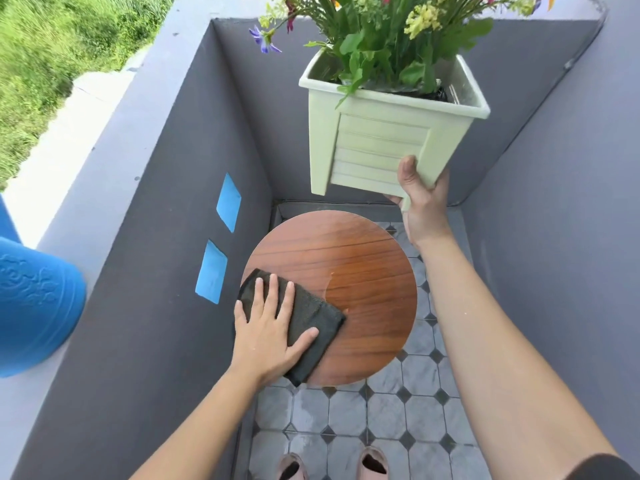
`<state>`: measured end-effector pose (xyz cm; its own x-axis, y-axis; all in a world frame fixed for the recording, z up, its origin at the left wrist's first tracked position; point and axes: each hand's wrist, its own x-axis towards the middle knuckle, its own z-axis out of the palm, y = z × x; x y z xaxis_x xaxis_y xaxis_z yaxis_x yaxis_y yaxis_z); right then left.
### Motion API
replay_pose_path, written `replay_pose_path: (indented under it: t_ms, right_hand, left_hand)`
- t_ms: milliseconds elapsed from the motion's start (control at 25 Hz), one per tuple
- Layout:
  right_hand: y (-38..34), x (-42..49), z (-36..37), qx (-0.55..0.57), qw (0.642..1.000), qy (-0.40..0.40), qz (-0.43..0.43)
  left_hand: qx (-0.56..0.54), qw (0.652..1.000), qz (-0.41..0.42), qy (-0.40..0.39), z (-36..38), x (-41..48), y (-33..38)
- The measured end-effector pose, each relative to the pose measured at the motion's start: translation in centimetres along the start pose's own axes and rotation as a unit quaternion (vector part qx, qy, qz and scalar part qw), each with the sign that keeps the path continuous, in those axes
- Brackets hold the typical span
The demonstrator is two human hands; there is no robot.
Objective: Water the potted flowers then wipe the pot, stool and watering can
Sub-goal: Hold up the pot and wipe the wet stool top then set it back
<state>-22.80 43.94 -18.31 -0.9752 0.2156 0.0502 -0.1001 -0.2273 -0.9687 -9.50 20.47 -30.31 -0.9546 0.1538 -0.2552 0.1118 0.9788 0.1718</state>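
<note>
I hold the pot [384, 147] up in the air with my right hand [424, 199], above and beyond the stool [363, 271]. My thumb lies against its front face and my fingers are closed under its lower corner. The pot is pale green, square, tapering downward, with a slatted panel on the front and short feet. It tilts a little to the right. The flowers [391, 32] in it are leafy, with yellow, purple and red blooms.

My left hand [268, 327] lies flat, fingers spread, pressing a dark folded cloth [311, 317] onto the left part of the round wooden stool top. A wet patch shines on the wood just right of the cloth.

A blue embossed container [34, 306] sits on the ledge at the left. I can read no writing or labels anywhere.
</note>
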Motion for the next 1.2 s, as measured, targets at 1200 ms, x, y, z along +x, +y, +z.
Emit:
replay_pose_path:
  t_ms: [1200]
  right_hand:
    - [-3.5,-1.1,-2.7,-0.004,0.999,0.036,-0.009]
  left_hand:
    - [0.152,0.949,0.209,0.18,6.8,-6.1,5.8]
